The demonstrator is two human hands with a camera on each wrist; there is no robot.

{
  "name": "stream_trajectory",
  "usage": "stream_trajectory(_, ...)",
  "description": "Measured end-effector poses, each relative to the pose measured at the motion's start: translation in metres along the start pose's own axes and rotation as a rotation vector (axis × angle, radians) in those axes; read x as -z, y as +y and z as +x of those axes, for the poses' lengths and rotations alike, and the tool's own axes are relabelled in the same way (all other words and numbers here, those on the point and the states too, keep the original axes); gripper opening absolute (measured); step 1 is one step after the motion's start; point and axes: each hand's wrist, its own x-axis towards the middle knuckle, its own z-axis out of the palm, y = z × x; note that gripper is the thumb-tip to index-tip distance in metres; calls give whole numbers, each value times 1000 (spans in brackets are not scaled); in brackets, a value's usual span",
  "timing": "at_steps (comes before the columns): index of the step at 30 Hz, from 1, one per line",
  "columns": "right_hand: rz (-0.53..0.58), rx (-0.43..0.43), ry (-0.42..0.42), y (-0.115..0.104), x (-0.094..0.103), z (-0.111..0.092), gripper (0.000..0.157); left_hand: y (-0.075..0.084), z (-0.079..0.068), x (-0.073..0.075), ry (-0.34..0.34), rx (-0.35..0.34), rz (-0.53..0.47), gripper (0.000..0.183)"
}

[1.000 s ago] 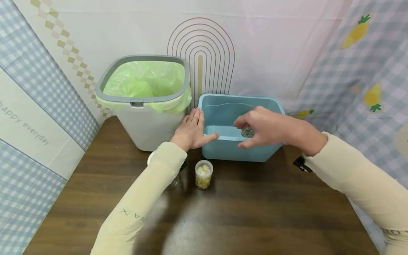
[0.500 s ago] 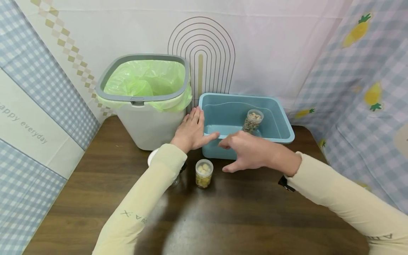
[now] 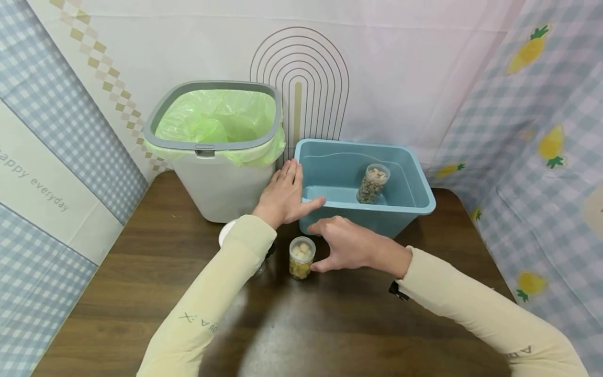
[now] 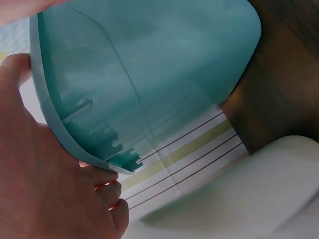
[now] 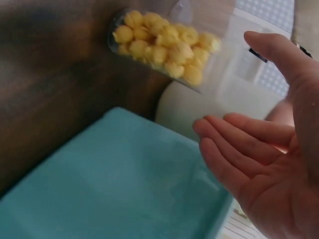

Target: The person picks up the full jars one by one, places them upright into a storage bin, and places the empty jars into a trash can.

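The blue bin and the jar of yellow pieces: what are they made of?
Blue bin: probably moulded plastic, smooth and satiny, judging by its rounded rim and even colour.

Jar of yellow pieces: clear and smooth, plastic or glass; its see-through wall fits either.

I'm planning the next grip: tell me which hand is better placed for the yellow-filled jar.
Probably the right hand: it hovers beside the yellow-filled jar, holding nothing, while the left hand is against the blue bin.

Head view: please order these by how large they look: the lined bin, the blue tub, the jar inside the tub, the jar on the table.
1. Lined bin
2. Blue tub
3. Jar inside the tub and jar on the table: they look alike, so not ranked.
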Motion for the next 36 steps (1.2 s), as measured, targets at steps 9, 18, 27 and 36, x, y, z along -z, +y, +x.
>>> stream_trajectory(9, 80, 40, 74, 2, -26, 10, 58, 2, 0, -2, -4, 1, 4, 108)
stream_trajectory(18, 61, 45, 119, 3, -35, 18, 52, 2, -1, -1, 0, -6, 7, 107)
stream_trajectory(27, 74, 56, 152, 5, -35, 21, 40, 1, -1, 0, 3, -2, 2, 107)
stream_trajectory(36, 59, 61, 153, 2, -15, 10, 39, 0, -1, 0, 10, -2, 1, 107)
